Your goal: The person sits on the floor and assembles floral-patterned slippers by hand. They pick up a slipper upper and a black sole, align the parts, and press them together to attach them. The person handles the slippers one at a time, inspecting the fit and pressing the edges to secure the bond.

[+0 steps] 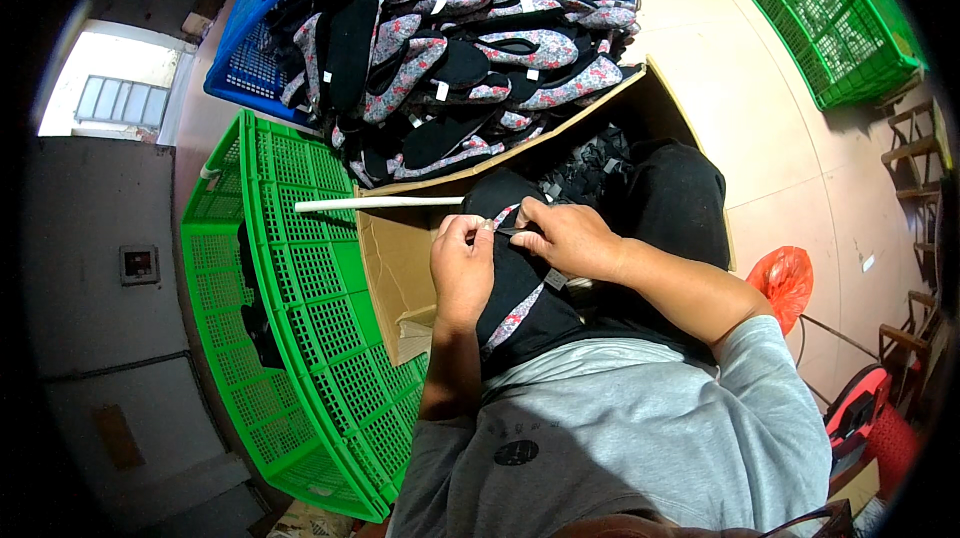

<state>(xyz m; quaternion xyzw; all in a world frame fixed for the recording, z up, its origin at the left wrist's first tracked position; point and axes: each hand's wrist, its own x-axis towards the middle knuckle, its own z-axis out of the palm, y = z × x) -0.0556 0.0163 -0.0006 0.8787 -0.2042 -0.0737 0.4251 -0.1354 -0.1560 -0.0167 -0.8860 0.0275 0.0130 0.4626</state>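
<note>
Over my lap, my left hand (462, 268) and my right hand (575, 238) meet fingertip to fingertip. Between them is the edge of a black cloth shoe (515, 320) with a floral lining, lying along my thigh; black trousers make its outline hard to trace. My left thumb and finger pinch at its upper end. A small dark piece (512, 232) shows in my right fingers; whether it is a tool or part of the shoe I cannot tell. A small grey tag (555, 280) lies by the shoe's side.
Ahead, a blue crate (240, 63) and an opened cardboard box (400, 268) hold many similar shoes (520, 48) and dark scraps (590, 163). A white rod (380, 203) reaches toward the green crate (330, 338) on the left. Another green crate (800, 8) and a red plastic bag (785, 283) are rightward.
</note>
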